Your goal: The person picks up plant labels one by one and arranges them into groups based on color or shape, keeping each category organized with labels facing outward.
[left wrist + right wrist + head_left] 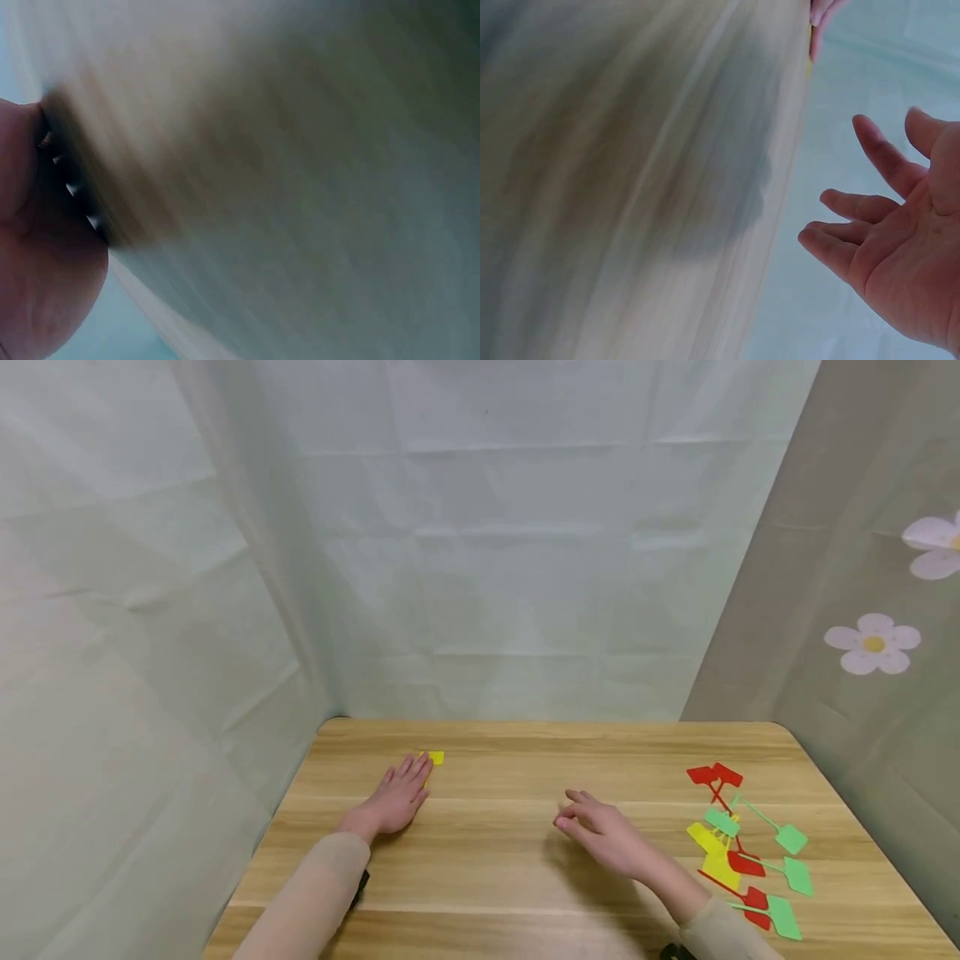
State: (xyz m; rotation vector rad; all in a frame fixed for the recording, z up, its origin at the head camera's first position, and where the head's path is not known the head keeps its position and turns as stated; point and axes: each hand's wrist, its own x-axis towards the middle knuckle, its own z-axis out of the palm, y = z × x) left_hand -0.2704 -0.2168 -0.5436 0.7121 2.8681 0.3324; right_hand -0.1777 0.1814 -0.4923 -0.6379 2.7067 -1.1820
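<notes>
At the far left of the table, my left hand (395, 796) lies palm down with its fingers straight. Its fingertips rest on a yellow plastic tag (437, 757), a flat piece mostly hidden beneath them. In the left wrist view only part of the hand (52, 300) and blurred wood show. My right hand (602, 833) hovers over the middle of the table, holding nothing, with a shadow below it. The right wrist view shows that hand (907, 240) with its fingers loosely spread and slightly bent.
On the right side of the wooden table (495, 877) lies a loose pile of flat tags with thin stems: several red tags (746, 863), several green tags (784, 917) and yellow tags (722, 870). Pale cloth (510, 568) hangs behind and beside the table.
</notes>
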